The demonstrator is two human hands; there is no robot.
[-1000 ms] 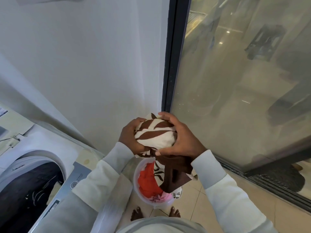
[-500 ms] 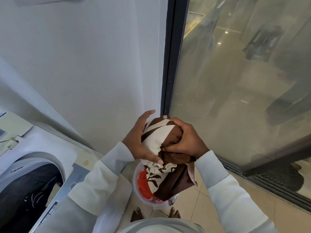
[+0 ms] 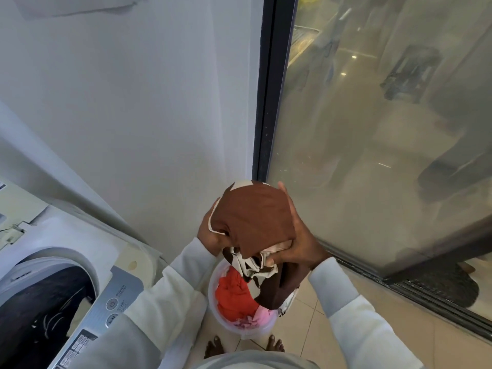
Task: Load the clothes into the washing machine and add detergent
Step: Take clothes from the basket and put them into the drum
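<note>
Brown-and-cream patterned cloth, bundled into a loose ball right above the tub, with a tail trailing down into it. Clasped from both sides: left hand curled round the hemmed edge, right hand cupping the far side and pinching the folds underneath. Inside the tub, a red garment and a pink one, not yet lifted. Left of the tub, the washing machine, with the drum opening dark and uncovered. Judged from this: mid-loading, gathering up one piece before carrying it across; no detergent in view, so that step probably yet to come. Next, most likely: lift until the trailing tail clears the tub rim, swing left of the tub to the opening, drop the bundle in, then back for the rest.
</note>
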